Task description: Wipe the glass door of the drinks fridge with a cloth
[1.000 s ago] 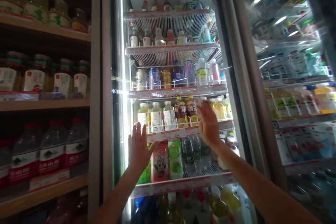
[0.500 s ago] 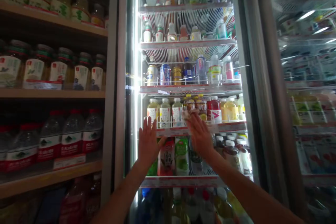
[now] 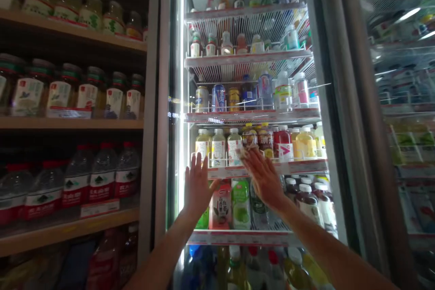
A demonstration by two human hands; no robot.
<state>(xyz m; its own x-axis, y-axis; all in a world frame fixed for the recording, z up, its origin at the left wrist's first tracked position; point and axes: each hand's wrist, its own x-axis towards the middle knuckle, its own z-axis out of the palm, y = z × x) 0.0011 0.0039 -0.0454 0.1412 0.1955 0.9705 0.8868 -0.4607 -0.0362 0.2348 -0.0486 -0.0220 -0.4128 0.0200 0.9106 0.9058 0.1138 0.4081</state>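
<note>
A lit drinks fridge (image 3: 165,99) with a glass door fills the middle of the view. My left hand (image 3: 197,186) lies flat on the glass near its left edge, fingers stretched upward, in front of a red carton (image 3: 220,206). My right hand (image 3: 263,176) reaches up and left across the glass with its fingers extended. A small pale cloth (image 3: 244,152) is pressed under its fingertips, level with the shelf of yellow and white bottles (image 3: 219,147). A green bottle (image 3: 240,204) stands between my two wrists behind the glass.
Wooden shelves (image 3: 68,123) stand at the left, with labelled jars (image 3: 84,95) above and large water bottles (image 3: 102,174) with red labels below. A second glass-fronted fridge (image 3: 401,122) stands at the right, full of reflections. Cans and bottles line the upper wire shelves (image 3: 248,59).
My right hand has slid down and to the left across the glass with the pale cloth. My left hand stays flat on the glass. The view has shifted left.
</note>
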